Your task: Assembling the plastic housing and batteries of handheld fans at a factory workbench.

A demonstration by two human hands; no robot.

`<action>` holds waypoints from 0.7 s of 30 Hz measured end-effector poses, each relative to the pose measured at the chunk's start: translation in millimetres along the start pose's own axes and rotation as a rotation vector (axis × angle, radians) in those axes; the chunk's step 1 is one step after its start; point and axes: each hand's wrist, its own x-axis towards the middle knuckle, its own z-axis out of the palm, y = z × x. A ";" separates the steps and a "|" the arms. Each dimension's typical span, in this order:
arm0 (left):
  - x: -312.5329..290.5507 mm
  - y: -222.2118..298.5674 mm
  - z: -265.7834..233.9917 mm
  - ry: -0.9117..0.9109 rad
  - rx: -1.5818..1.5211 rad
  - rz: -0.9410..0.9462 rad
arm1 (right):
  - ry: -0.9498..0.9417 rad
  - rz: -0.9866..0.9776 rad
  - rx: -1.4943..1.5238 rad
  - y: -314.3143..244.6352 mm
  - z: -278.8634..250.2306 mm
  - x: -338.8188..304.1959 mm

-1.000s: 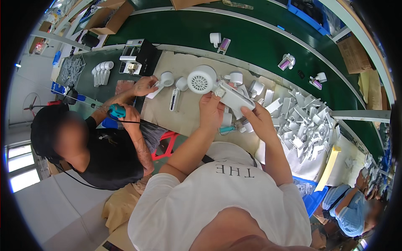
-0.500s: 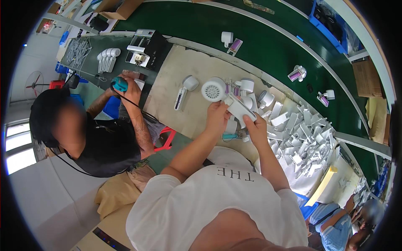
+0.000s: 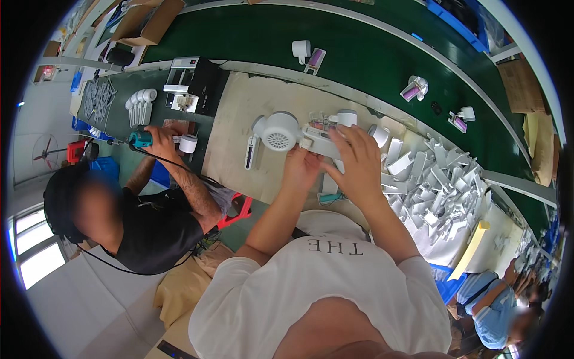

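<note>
A white handheld fan (image 3: 280, 131) with a round grilled head and a flat handle lies across my hands above the worktable. My left hand (image 3: 301, 172) is closed around it just below the head, where the handle begins. My right hand (image 3: 360, 166) straddles the handle, its fingers along the far side and the thumb on the near side; part of the handle is hidden beneath it. Left of the fan lies another fan unit with its handle open (image 3: 252, 151). More white fan heads (image 3: 347, 118) stand just beyond my hands. A teal-handled tool (image 3: 330, 197) rests near my left wrist.
White handle shells (image 3: 433, 194) are heaped on the right. Fan units with purple cells (image 3: 313, 60) sit on the green belt (image 3: 371, 54) behind. On my left a co-worker holds a teal power tool (image 3: 141, 139) beside a black machine (image 3: 190, 87). Another person sits lower right.
My right hand has shifted from the handle's end to lie across it with fingers extended. The fan has moved slightly left in view. The co-worker's hands and tool have moved left and down.
</note>
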 end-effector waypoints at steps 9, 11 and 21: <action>-0.8 15.8 12.0 0.141 -0.170 -0.153 | 0.385 -0.137 0.650 26.3 10.5 -28.9; 5.0 22.5 7.5 0.251 -0.197 -0.168 | 0.519 0.366 1.449 35.6 -1.9 -32.7; -1.1 19.4 3.4 0.174 -0.057 -0.236 | -0.311 0.509 0.897 41.4 -17.7 -4.4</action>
